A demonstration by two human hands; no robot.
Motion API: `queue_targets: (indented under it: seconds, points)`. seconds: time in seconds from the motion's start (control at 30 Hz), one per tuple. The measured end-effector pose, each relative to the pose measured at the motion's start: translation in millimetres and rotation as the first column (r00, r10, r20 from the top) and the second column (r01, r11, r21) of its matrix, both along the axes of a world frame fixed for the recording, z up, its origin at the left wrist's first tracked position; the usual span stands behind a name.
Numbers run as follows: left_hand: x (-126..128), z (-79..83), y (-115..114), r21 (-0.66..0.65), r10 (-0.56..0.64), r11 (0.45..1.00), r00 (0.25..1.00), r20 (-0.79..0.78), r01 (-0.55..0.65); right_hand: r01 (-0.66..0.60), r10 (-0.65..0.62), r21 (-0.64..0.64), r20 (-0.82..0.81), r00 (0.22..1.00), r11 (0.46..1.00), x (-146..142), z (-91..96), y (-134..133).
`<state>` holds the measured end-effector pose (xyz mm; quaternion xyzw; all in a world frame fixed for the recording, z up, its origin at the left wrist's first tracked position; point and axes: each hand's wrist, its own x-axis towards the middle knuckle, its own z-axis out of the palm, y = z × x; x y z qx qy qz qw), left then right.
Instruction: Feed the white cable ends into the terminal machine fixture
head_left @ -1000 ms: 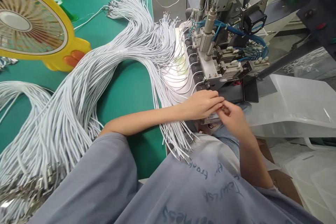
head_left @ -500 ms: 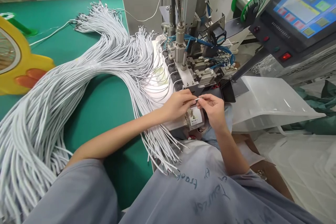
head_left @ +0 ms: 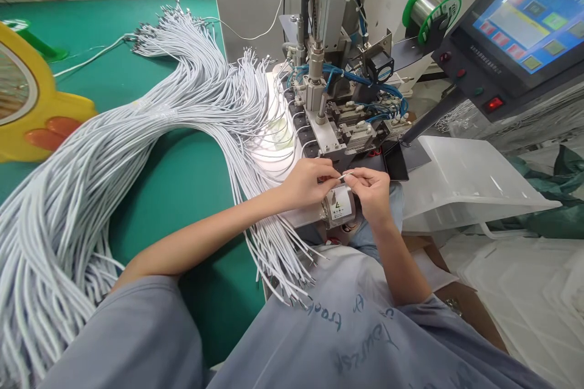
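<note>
Both hands meet in front of the soldering machine (head_left: 328, 109), pinching one thin white cable (head_left: 345, 175) between them. My left hand (head_left: 310, 182) has thumb and forefinger closed on it from the left. From the right, my right hand (head_left: 371, 191) grips the cable's other side with its fingertips. The cable's tip is hidden by the fingers. Beneath the hands sits a metal housing with a white label (head_left: 340, 203). A large bundle of white cables (head_left: 168, 112) spreads left of the hands, some ends hanging over the table edge near my lap.
The bundle lies on a green table (head_left: 201, 194). A yellow fan-like object (head_left: 59, 106) stands at far left. Right of the machine are a solder wire spool (head_left: 426, 10), a control screen (head_left: 533, 18) on an arm, and a white plastic tray (head_left: 469, 176).
The view has shifted very slightly. My hands stay together at the same place, with a little more of the white cable showing between the fingertips.
</note>
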<state>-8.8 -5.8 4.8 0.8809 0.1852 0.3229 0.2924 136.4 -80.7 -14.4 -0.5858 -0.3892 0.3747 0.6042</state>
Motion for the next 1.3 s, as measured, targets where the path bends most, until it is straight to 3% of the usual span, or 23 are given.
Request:
queue_targets:
  seconds: [0.1,0.2,0.3,0.37,0.4,0.47,0.53,0.57,0.6,0.67,0.77,0.83,0.97,1.13,1.3]
  points:
    - [1,1.2,-3,-0.067,0.004,0.998,0.998,0.065,0.0,0.059,-0.051,0.044,-0.157,0.986,0.997,-10,-5.8,1]
    - [2,0.1,-4,-0.075,-0.01,0.997,0.995,0.102,0.017,0.097,-0.085,0.049,-0.207,0.975,0.994,-19,-7.7,1]
    - [2,-3.2,-2,0.01,-0.02,1.0,0.996,0.092,0.019,0.137,-0.132,0.069,-0.076,0.988,0.988,-22,-7.3,-1]
    - [1,-4.9,1,0.21,0.001,0.978,1.0,0.027,-0.006,0.167,-0.187,0.13,0.158,0.97,0.977,-20,-6.6,-3]
    - [0,-5.3,3,0.347,0.021,0.938,0.999,-0.028,-0.01,0.164,-0.207,0.167,0.289,0.935,0.972,-17,-6.3,-3]
    - [-1,-5.6,7,0.595,0.072,0.803,0.985,-0.157,0.036,0.101,-0.188,0.198,0.491,0.851,0.975,-9,-5.7,-2]
    - [-2,-6.3,9,0.716,0.114,0.69,0.961,-0.254,0.108,-0.003,-0.08,0.145,0.566,0.82,0.989,-1,-5.5,0]
    - [-2,-7.2,10,0.729,0.126,0.673,0.952,-0.279,0.124,-0.048,-0.02,0.105,0.565,0.825,0.993,3,-5.5,2]
    - [-2,-8.5,9,0.721,0.141,0.684,0.948,-0.285,0.115,-0.08,0.027,0.072,0.55,0.835,0.994,6,-5.6,3]
    - [-1,-12.4,7,0.639,0.169,0.768,0.949,-0.267,0.043,-0.094,0.055,0.052,0.499,0.865,0.994,7,-6.2,5]
    - [2,-17.9,2,0.399,0.17,0.915,0.955,-0.243,-0.061,-0.043,0.009,0.073,0.412,0.911,0.996,4,-7.9,6]
    - [3,-19.0,1,0.262,0.122,0.964,0.956,-0.265,-0.051,-0.016,-0.008,0.067,0.349,0.937,0.998,3,-10.4,7]
    - [3,-16.2,5,0.189,0.033,0.981,0.909,-0.415,0.051,-0.039,0.045,-0.028,0.268,0.962,0.999,12,-22.6,12]
    - [5,-17.9,13,0.283,0.148,0.958,0.75,-0.644,0.054,-0.106,0.123,-0.132,0.128,0.984,0.986,27,-45.2,25]
    - [5,-26.0,16,0.332,0.169,0.939,0.72,-0.673,0.09,-0.132,0.14,-0.172,0.035,0.99,0.976,25,-53.3,32]
